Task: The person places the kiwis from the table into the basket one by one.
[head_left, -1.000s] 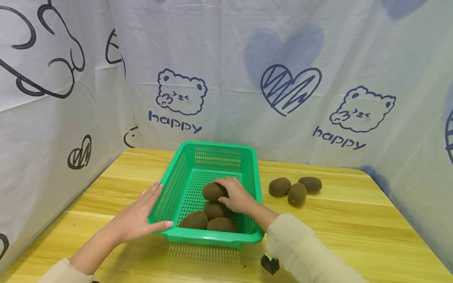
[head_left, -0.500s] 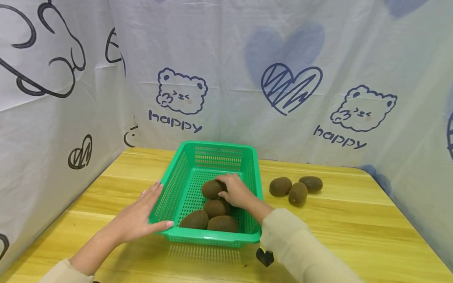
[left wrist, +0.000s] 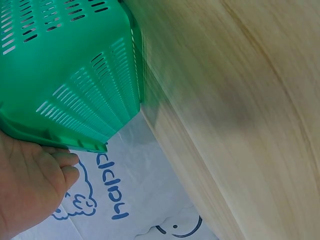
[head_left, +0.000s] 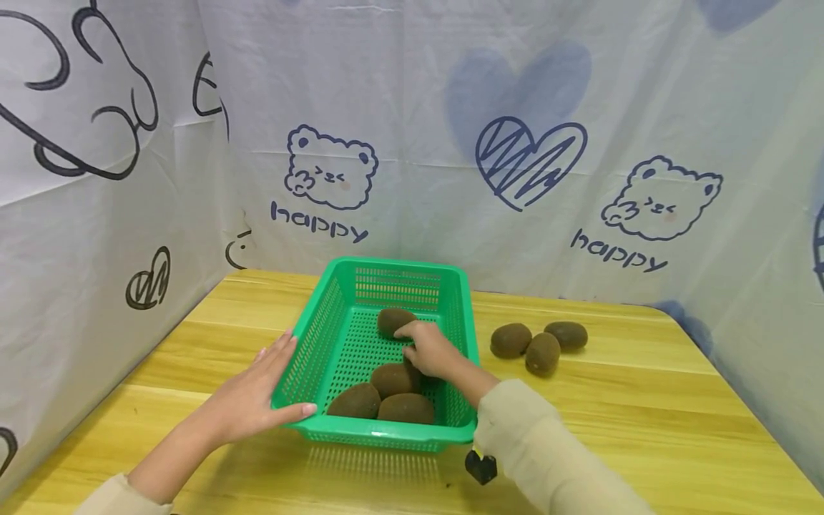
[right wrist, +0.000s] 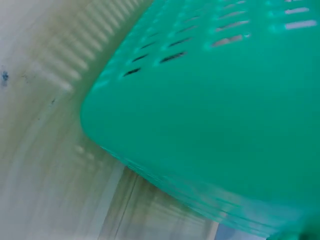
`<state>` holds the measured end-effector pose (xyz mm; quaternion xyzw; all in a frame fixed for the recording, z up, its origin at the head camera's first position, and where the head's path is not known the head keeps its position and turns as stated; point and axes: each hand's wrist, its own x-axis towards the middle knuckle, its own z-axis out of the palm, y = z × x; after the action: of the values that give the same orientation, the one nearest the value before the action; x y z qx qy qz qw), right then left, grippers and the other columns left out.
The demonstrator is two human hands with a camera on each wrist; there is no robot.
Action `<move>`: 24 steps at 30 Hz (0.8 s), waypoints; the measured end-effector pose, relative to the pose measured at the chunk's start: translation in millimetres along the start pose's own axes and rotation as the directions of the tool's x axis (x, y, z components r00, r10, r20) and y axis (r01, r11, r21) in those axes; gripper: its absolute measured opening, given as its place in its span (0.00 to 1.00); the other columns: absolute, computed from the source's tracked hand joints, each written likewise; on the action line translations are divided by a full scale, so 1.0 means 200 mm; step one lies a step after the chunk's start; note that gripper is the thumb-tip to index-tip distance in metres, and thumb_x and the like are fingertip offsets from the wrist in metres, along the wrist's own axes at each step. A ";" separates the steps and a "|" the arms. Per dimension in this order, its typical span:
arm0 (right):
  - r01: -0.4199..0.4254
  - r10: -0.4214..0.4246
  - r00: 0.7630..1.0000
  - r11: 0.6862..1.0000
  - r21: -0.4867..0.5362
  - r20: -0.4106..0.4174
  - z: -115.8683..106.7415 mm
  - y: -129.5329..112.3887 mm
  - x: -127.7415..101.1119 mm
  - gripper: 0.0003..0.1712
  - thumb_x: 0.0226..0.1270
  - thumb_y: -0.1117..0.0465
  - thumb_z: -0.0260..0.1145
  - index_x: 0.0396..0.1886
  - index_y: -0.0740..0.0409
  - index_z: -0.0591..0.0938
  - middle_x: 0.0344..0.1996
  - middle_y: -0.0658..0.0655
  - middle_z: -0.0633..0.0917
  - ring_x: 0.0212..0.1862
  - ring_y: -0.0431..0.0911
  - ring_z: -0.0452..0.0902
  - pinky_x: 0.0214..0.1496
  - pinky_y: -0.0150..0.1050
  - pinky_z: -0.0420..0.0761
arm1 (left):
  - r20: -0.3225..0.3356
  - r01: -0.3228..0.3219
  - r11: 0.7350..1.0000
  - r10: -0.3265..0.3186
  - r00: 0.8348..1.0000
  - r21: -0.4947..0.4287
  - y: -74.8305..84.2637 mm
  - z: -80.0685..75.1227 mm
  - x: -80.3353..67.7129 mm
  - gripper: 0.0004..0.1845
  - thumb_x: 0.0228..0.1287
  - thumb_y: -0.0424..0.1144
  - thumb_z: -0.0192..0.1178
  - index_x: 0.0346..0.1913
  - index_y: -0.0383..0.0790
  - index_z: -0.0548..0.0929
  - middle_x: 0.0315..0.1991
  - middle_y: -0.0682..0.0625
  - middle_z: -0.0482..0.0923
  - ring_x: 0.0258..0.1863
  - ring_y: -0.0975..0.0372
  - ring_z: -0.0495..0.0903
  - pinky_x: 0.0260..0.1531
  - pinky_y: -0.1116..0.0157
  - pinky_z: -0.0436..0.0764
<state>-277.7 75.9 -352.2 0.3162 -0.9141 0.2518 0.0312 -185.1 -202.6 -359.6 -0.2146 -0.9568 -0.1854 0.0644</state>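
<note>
Sorting in progress, approx. halfway: four kiwis are in the green basket (head_left: 386, 315), three are left out on the bench (head_left: 644, 400).

L to R: the left hand (head_left: 254, 397) lies flat vs. the basket's left wall, fingers straight, thumb along the near rim; nothing is clasped, it only braces the basket. The left wrist view confirms it, w/ palm under the rim at the corner. The basket sits mid-bench, nearer the back curtain.

Inside it, three kiwis (head_left: 386, 397) are bunched at the near end, touching. A fourth kiwi (head_left: 393, 320) lies alone toward the far end. The right hand (head_left: 430, 350) is inside the basket, fingertips on that fourth kiwi, other fingers curled; whether it pinches the fruit or just touches it, can't tell. The right wrist view shows only blurred green plastic.

Right of the basket, well apart from it: the three loose kiwis (head_left: 539, 342), clustered and touching.

Count: 1 basket, 7 kiwis (4 in, 3 out), 2 hands.
</note>
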 end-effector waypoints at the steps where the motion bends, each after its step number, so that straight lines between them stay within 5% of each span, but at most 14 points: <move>1: -0.008 0.008 1.000 1.000 0.010 -0.013 -0.01 0.00 -0.01 0.17 0.61 0.75 0.57 0.50 0.71 0.79 0.50 0.66 0.81 0.55 0.58 0.75 0.55 0.50 0.78 | -0.001 -0.002 1.000 0.002 1.000 0.000 0.00 0.00 0.00 0.53 0.55 0.64 0.55 0.72 0.32 0.46 0.74 0.37 0.41 0.70 0.39 0.49 0.66 0.42 0.57; 14: -0.045 0.073 0.963 0.993 0.112 -0.260 -0.12 0.06 -0.13 0.17 0.61 0.70 0.62 0.50 0.67 0.79 0.49 0.65 0.81 0.52 0.57 0.77 0.52 0.49 0.80 | 0.012 0.009 1.000 -0.009 1.000 -0.011 0.00 0.01 0.01 0.53 0.56 0.64 0.55 0.72 0.33 0.46 0.74 0.37 0.41 0.70 0.39 0.48 0.66 0.41 0.55; 24: -0.013 0.080 0.893 0.988 0.151 -0.443 -0.18 0.14 -0.23 0.17 0.60 0.69 0.63 0.50 0.68 0.79 0.48 0.66 0.82 0.49 0.57 0.79 0.50 0.50 0.81 | 0.009 0.009 1.000 -0.009 1.000 -0.009 0.00 0.01 0.00 0.53 0.56 0.64 0.55 0.72 0.33 0.46 0.74 0.37 0.41 0.70 0.39 0.48 0.66 0.41 0.56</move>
<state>-260.2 137.4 -343.8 0.2290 -0.8691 0.3839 0.2119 -185.2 -202.1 -361.3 -0.2114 -0.9572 -0.1888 0.0583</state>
